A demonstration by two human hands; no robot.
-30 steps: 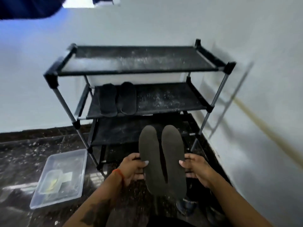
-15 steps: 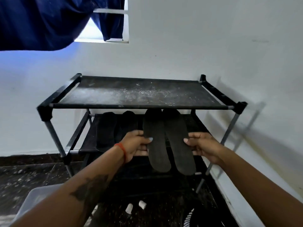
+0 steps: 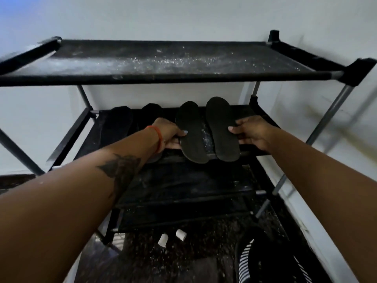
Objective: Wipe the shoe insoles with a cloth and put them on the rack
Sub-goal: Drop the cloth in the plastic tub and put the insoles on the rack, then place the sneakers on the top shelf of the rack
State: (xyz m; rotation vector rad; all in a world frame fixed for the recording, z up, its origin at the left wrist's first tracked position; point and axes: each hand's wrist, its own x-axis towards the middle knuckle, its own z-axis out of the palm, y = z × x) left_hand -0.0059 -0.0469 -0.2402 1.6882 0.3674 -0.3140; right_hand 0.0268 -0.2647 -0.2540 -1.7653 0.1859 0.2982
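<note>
Insoles are the two dark ones held over the rack [image 3: 173, 77], nearer than all else on it: the left hand [image 3: 169, 132] pinches the left insole [image 3: 190, 132] by its outer edge, the right hand [image 3: 250, 129] pinches the right insole [image 3: 221, 128] the same way. Both lie on the rack's middle shelf [image 3: 257, 115], heels past its front bar. Left of them, farther back on that shelf, lies another dark pair [image 3: 130, 121]. Above is the rack's dusty top shelf [image 3: 163, 60]
</note>
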